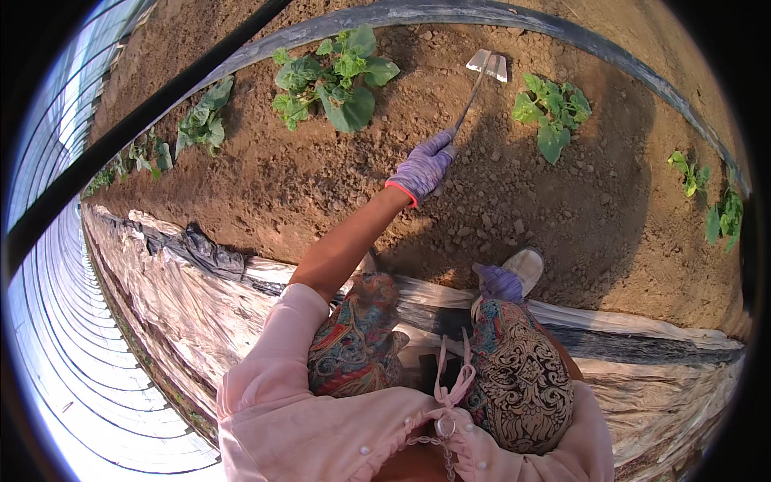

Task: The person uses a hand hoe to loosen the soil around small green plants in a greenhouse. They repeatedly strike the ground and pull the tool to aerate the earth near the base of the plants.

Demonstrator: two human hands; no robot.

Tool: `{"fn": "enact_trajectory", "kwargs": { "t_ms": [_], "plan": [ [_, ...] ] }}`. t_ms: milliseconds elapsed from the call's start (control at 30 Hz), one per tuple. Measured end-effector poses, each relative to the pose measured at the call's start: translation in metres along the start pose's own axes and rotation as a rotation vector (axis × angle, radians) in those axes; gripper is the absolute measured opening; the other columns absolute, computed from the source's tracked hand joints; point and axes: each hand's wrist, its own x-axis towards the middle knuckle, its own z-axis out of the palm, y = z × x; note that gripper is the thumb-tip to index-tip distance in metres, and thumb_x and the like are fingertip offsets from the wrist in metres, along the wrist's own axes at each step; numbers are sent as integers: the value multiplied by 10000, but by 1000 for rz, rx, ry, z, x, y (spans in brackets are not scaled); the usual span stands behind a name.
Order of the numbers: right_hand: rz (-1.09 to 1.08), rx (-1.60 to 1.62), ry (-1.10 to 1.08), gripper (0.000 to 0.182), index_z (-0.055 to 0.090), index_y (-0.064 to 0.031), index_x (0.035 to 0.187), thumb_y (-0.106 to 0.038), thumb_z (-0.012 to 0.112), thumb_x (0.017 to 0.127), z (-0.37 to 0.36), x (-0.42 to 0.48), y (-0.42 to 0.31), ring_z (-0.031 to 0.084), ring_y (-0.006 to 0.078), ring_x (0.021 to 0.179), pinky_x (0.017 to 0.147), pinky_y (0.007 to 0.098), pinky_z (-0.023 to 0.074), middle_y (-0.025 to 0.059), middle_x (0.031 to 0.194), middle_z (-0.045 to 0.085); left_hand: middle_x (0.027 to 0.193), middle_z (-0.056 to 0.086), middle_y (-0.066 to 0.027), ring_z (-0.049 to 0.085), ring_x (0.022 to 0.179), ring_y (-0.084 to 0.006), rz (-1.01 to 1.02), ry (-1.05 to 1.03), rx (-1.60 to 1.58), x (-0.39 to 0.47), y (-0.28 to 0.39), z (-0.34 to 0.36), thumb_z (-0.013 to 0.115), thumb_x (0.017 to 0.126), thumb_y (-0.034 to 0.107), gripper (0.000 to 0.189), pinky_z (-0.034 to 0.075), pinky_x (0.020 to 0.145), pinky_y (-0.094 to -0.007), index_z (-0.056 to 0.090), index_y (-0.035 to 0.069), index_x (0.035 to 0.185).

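Observation:
My left hand [424, 165], in a purple knit glove with a red-orange cuff, is closed around the handle of a small hand hoe [473, 99]. The hoe's pale metal blade lies on the soil between two leafy plants, a larger one [346, 84] to the left and a smaller one [552, 114] to the right. My right hand [501, 283], gloved in purple too, is low down beside my right knee and a light-coloured shoe [524, 268]. The knee partly hides it, and its fingers are not clear enough to tell whether they hold anything.
Crumbly brown soil [458, 199] spreads before me. Beyond the plants curves a dark hose or pipe [470, 11]. More plants stand at the left [206, 117] and right [726, 211]. Wrinkled plastic sheeting [193, 301] runs beneath me. A black bar [144, 111] crosses the upper left.

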Motion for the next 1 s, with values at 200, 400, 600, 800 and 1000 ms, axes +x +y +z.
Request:
{"fn": "enact_trajectory", "kwargs": {
  "t_ms": [200, 400, 600, 800, 1000],
  "plan": [
    [266, 281, -137, 510, 505, -86, 1109, -78, 643, 618, 9, -8, 2, 548, 163, 590, 485, 276, 430, 21, 681, 538, 946, 541, -36, 507, 814, -89, 15, 40, 112, -16, -63, -30, 470, 845, 109, 395, 414, 732, -209, 399, 67, 1232],
    [137, 75, -153, 462, 495, -90, 1109, -77, 608, 661, -1, -1, -7, 545, 202, 601, 505, 312, 437, 35, 669, 525, 1142, 500, -92, 458, 1041, -146, 211, -5, 216, -80, -80, -32, 462, 850, 105, 400, 346, 898, -255, 385, 65, 1241],
    [184, -19, -217, 453, 463, -89, 1124, -99, 597, 691, -3, 10, -16, 530, 196, 583, 498, 310, 424, 32, 664, 514, 1188, 478, -78, 427, 1097, -139, 77, -21, 259, -100, -63, -29, 467, 850, 111, 400, 324, 917, -238, 384, 45, 1236],
    [138, -398, -205, 403, 446, -117, 1132, -164, 543, 744, 13, -7, 0, 537, 197, 612, 502, 297, 435, 34, 683, 504, 1171, 480, -40, 441, 1047, -102, 69, -138, 308, -70, -86, -29, 489, 834, 73, 423, 338, 897, -226, 379, 44, 1242],
    [219, -424, -336, 338, 490, -158, 1095, -212, 508, 762, 2, 15, -21, 535, 178, 606, 480, 314, 418, 24, 724, 513, 943, 518, 4, 437, 761, -67, -61, 13, 234, -91, -80, -41, 567, 808, 163, 468, 389, 685, -182, 400, 74, 1236]
  ]
}}
